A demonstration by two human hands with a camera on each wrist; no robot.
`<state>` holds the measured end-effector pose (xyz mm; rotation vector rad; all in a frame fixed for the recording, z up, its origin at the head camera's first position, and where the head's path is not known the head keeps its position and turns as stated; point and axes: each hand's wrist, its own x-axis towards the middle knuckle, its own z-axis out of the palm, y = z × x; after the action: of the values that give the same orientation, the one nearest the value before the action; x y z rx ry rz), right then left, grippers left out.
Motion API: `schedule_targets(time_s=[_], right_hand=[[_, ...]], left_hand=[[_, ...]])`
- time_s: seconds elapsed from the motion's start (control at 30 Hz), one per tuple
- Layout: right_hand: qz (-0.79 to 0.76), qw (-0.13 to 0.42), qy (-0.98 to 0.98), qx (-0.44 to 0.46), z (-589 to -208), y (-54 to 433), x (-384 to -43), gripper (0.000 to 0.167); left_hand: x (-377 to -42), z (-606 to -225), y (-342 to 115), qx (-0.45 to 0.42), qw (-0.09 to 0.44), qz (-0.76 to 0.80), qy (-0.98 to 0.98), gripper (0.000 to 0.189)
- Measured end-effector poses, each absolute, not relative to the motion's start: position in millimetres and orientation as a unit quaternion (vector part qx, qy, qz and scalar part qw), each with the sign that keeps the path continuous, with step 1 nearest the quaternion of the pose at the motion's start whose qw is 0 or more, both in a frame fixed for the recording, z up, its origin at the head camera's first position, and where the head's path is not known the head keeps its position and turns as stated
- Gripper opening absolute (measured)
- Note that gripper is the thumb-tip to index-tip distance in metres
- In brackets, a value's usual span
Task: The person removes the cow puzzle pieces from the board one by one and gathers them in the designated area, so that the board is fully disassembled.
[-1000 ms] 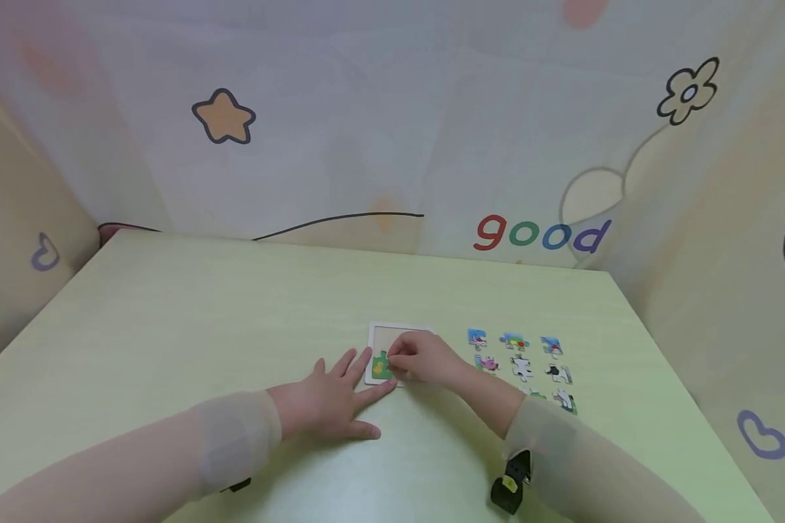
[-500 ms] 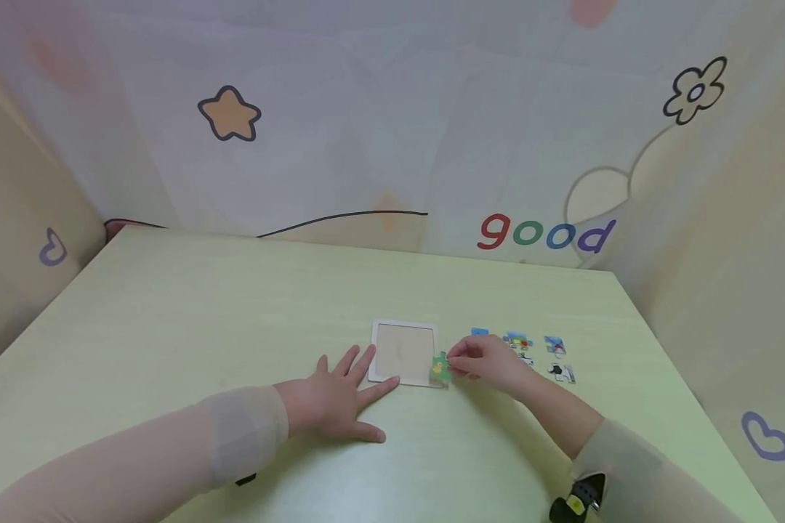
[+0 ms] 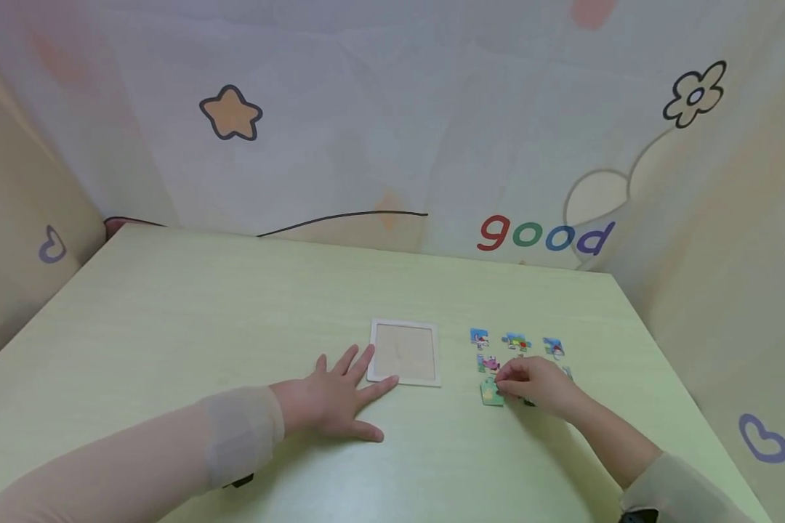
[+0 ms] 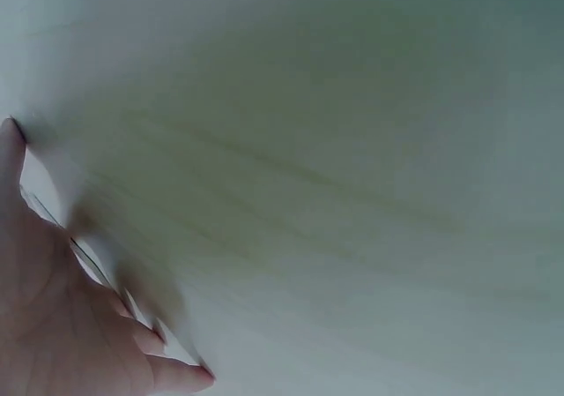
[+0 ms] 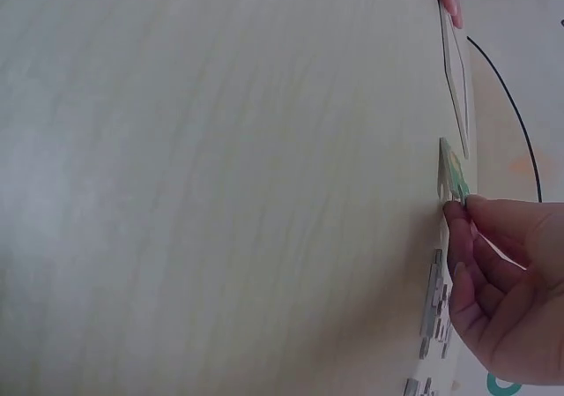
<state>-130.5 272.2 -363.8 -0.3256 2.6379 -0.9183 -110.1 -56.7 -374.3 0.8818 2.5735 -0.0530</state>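
Between thumb and fingertips my right hand [image 3: 541, 385] pinches a green jigsaw piece [image 3: 490, 393] with a yellow patch, low over the table at the front left of the loose pieces. The right wrist view has this puzzle piece [image 5: 452, 168] tilted at the fingertips. My left hand [image 3: 333, 399] lies on the table with fingers spread, its fingertips at the left and lower edge of a square puzzle frame [image 3: 437, 356]. The frame's bare beige inside shows. In the left wrist view the left hand [image 4: 66, 317] is at the lower left corner.
Blue puzzle pieces lie in a row at the back: one on the left [image 3: 479, 338], one in the middle [image 3: 516, 341], one on the right [image 3: 553, 346]. A pink-patterned piece [image 3: 488, 363] lies nearer; the right hand partly hides others. A printed curtain [image 3: 340, 145] stands behind the table.
My right hand has lifted the green jigsaw piece from the frame's lower left corner and carried it right to the loose pieces. The left hand has stayed by the frame.
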Motion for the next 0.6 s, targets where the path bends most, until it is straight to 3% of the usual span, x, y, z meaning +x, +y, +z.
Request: schedule_targets(time_s=[0.47,0.6], right_hand=[[-0.246,0.145,0.95,-0.125,-358.5,266.5,-126.6,0.005],[-0.186,0.09,0.971,-0.124,-348.1,267.9,-130.7,0.016]], left_hand=[[-113.2,-376.9,-75.0,0.307,0.186,0.049,0.932,0.079],[-115.4,-375.4,-88.4,0.254,0.138,0.043,0.956,0.081]])
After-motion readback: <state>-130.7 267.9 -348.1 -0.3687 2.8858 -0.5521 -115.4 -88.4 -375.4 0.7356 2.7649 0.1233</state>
